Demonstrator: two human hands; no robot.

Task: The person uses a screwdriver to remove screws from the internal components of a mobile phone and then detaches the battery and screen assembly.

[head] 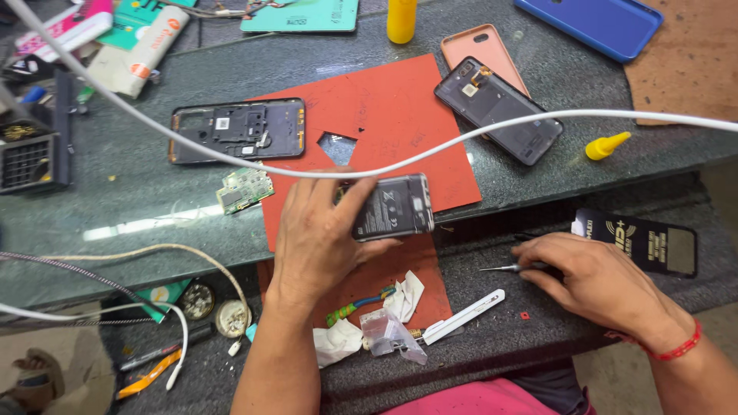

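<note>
Workbench seen from above, with all positions given relative to the red mat (384, 115). The left hand (319, 238) is grasping an opened phone (392, 206), its battery side facing up, and is holding it over the mat's near edge, the fingers wrapped round the phone's left end. The right hand (596, 280) is lying to the right of the mat and nearer the viewer, on the dark lower ledge, and is pinching a thin screwdriver (507, 268) whose tip is pointing toward the mat. A second phone frame (238, 131) is resting across the mat's left edge, with a small green circuit board (244, 190) just left of the mat. A dark back cover (498, 110) is lying at the mat's right corner. A white cable (461, 142) is crossing above the mat.
</note>
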